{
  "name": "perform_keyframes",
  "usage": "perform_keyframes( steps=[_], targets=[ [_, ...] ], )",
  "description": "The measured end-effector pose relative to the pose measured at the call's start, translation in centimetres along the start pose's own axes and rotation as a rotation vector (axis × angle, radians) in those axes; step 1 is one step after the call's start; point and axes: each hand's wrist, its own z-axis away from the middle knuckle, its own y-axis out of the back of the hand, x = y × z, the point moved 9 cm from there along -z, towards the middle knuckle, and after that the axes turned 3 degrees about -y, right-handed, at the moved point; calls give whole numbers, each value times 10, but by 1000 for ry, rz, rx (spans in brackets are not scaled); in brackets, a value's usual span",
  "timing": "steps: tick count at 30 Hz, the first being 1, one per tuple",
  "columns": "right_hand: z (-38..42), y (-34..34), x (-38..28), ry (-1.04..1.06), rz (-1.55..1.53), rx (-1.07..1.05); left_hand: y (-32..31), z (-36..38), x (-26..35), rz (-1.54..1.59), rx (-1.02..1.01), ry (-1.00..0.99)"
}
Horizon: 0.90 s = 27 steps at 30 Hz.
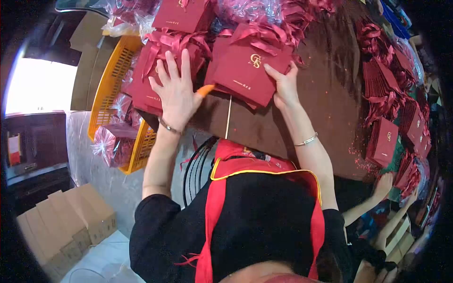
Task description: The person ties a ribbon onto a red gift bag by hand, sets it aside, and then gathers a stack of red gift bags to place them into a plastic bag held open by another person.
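Observation:
My left hand (pixel 178 92) lies with fingers stretched and spread over a stack of dark red paper gift bags (pixel 146 87) with red ribbon handles. An orange cover sits on its thumb, which points toward the neighbouring stack. My right hand (pixel 286 87) grips the right edge of another stack of red gift bags (pixel 240 70), thumb on the front face, some fingers hidden behind. That front bag carries a gold monogram, and its loose ribbons (pixel 264 37) bunch along the top. Behind my left hand's stack lies a further pile of red bags (pixel 181 16).
Bags fill the far side of the brown table (pixel 325 89). A yellow crate (pixel 106 89) with plastic-wrapped red packs stands at left, above cardboard boxes (pixel 71 217). More bag stacks (pixel 382 137) line the right, where other people's arms (pixel 373 203) reach in.

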Motion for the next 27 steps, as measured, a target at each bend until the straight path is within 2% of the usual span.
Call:
perform_keyframes(
  steps=[2,5,8,10,12,15,16,17,21,23,24,26,27],
  targets=[
    [2,12,1,4,-4,-7,-31,-1,-15,-155,-94,-13],
    [18,29,-7,-27,-29,26,-37,-15,-22,-205,-7,-85],
    [26,49,-14,6,-64,-54,-46,-31,-28,-180,-26,-120],
    [38,64,-12,-67,-92,-43,-50,-34,-33,-124,-19,-141],
    [48,70,-10,-80,-107,-61,-48,-38,-37,-114,-20,-139],
    [56,71,-5,-85,-93,-39,-24,-42,-30,-187,97,-170],
    [54,63,-5,-56,-112,-147,-18,-44,-27,-248,128,-189],
    [56,65,0,-96,-163,-67,-12,-44,-23,-333,115,-192],
    [56,51,5,-111,-233,-114,-7,-45,-16,-248,157,-262],
    [61,49,7,-171,-249,-108,4,-46,-9,-141,172,-237],
    [64,46,6,-166,-266,-140,14,-45,-5,88,162,-250],
    [70,39,5,-154,-277,-193,6,-37,12,1114,-170,-17],
    [73,40,7,-150,-276,-176,-3,-28,27,1344,-294,38]
  ],
)
